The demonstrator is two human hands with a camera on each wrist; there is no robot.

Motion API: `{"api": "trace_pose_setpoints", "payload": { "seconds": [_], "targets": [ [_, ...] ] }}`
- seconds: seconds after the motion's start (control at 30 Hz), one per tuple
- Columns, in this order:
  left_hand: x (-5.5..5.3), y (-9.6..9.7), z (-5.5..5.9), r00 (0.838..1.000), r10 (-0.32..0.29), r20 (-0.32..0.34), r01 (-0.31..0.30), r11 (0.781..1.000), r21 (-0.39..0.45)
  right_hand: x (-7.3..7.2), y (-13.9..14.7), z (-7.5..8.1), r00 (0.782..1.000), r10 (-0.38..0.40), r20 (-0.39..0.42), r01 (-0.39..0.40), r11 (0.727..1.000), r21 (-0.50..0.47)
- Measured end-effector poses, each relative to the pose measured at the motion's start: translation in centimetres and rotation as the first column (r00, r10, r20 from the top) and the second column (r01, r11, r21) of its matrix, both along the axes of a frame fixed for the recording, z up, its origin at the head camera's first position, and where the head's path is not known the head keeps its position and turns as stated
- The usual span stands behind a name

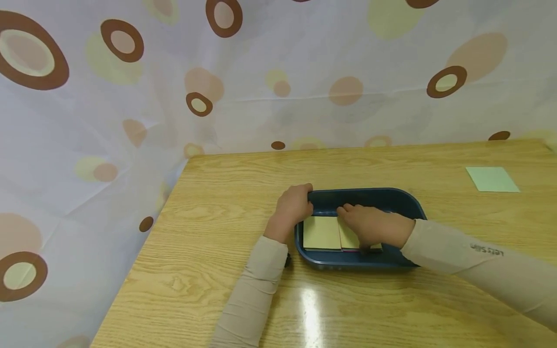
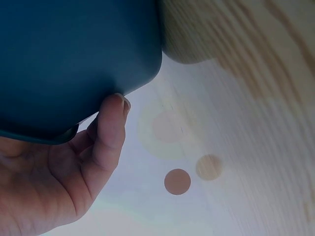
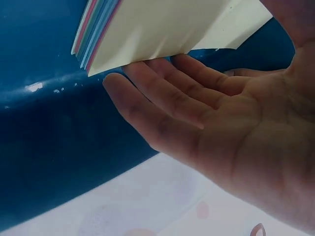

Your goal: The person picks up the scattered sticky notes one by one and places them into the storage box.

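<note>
A dark blue plastic tray (image 1: 361, 265) with rounded corners stands on the wooden table. My left hand (image 1: 293, 205) grips its left end; in the left wrist view the fingers curl under the rim against the outer wall (image 2: 83, 59). Inside lie two square stacks of paper side by side, pale yellow on top. The left stack (image 1: 321, 232) lies uncovered. Over the right stack (image 1: 346, 237) my right hand (image 1: 376, 224) spans from far to near edge, holding it. In the right wrist view, fingertips touch the edge of this stack (image 3: 157, 29), whose side shows pink, blue and green sheets.
A pale green square sheet (image 1: 493, 179) lies on the table (image 1: 226, 188) to the right of the tray. Behind and to the left hangs a white curtain (image 1: 243, 121) with brown and yellow circles, meeting the table's edges.
</note>
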State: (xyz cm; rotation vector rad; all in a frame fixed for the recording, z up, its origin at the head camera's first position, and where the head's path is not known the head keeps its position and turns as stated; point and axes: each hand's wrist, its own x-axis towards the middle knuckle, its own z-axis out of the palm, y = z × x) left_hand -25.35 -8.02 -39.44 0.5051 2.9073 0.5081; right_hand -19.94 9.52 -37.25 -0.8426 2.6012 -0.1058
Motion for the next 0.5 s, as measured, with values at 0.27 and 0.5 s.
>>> {"api": "trace_pose_setpoints", "payload": {
  "seconds": [0.27,0.5],
  "targets": [
    [-0.2,-0.3,-0.2,1.000,0.002,-0.011,-0.002,1.000,0.007,-1.0,3.4,2.9,0.982,-0.145,-0.122,0.107,0.956,-0.274],
    [-0.2,-0.6,-0.5,1.000,0.006,-0.020,-0.007,1.000,-0.013,-5.3,16.2,1.9,0.843,-0.519,-0.140,0.480,0.844,-0.238]
  ]
}}
